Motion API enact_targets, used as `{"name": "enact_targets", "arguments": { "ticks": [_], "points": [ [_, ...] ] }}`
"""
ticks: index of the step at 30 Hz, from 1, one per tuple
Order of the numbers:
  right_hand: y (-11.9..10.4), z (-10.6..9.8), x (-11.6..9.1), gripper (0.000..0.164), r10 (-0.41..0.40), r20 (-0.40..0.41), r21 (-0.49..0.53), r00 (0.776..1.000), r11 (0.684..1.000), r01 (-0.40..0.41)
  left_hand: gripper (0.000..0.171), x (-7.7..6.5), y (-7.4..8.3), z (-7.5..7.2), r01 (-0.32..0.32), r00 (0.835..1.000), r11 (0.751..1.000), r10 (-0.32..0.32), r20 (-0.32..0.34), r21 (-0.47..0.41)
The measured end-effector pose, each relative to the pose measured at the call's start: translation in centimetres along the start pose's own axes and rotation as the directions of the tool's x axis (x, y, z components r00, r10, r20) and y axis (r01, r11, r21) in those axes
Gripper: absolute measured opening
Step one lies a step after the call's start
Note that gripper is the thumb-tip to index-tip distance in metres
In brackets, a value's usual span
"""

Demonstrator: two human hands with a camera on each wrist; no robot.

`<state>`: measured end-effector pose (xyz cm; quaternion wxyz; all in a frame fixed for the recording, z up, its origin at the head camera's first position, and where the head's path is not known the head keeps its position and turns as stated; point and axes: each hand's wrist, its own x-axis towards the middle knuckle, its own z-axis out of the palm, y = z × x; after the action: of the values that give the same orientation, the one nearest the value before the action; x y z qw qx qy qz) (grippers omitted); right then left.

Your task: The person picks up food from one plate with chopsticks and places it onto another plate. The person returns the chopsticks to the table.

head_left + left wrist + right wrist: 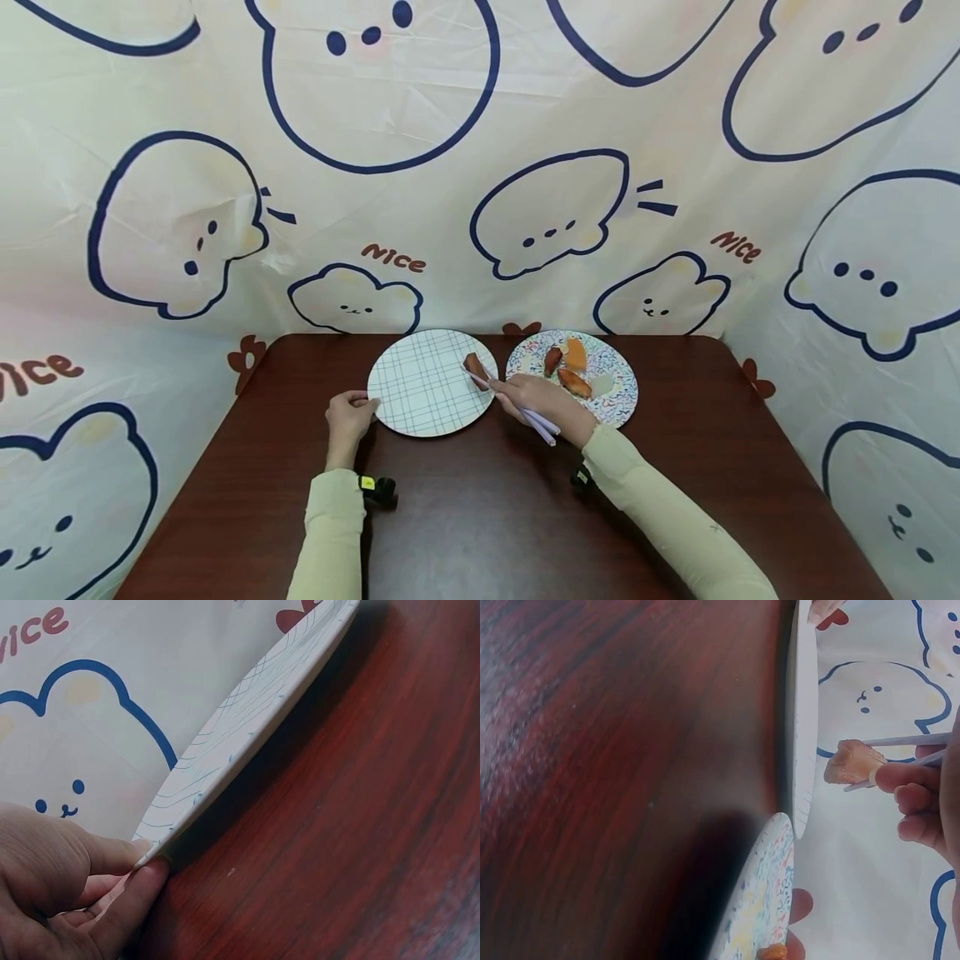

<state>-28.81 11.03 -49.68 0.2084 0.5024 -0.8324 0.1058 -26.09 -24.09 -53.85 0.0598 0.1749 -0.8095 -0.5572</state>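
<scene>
A white plate with a thin grid pattern (420,383) lies on the table. My left hand (351,423) pinches its left rim between thumb and fingers, as the left wrist view shows for that hand (82,885). My right hand (547,404) holds a pair of pale lilac chopsticks (542,425). Between their tips is a brown piece of food that looks like meat (476,370), above the right part of the grid plate. In the right wrist view this piece (853,763) hangs apart from the plate surface. Part of the right hand covers the speckled plate's left edge.
To the right stands a plate with colourful speckles (618,387). On it lie a dark brown piece (552,360), an orange piece (575,354), a golden-brown piece (574,383) and a pale greenish piece (602,385). Behind the dark wooden table (465,517) hangs a printed cloth (450,217).
</scene>
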Motion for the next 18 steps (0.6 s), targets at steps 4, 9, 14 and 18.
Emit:
{"name": "enact_targets", "arguments": {
  "ticks": [4,9,14,18],
  "points": [
    [-0.2,0.2,0.2,0.033,0.034,0.029,0.022,0.999,0.999,-0.034,0.034,0.0,0.0,0.0,0.008,1.000,1.000,-0.008,-0.010,0.007],
    [-0.3,0.6,0.4,0.033,0.077,0.083,0.022,0.994,0.997,-0.080,0.034,0.1,0.0,0.1,0.008,1.000,1.000,-0.008,-0.014,0.007],
    [-0.2,1.0,0.6,0.032,0.114,0.135,0.032,0.984,0.992,-0.119,0.033,0.1,0.0,0.1,0.005,1.000,1.000,-0.005,-0.015,0.009],
    [-0.2,1.2,0.6,0.033,0.149,0.164,0.056,0.975,0.986,-0.160,0.034,0.1,-0.1,0.0,0.001,1.000,1.000,0.000,-0.020,0.009]
  ]
}}
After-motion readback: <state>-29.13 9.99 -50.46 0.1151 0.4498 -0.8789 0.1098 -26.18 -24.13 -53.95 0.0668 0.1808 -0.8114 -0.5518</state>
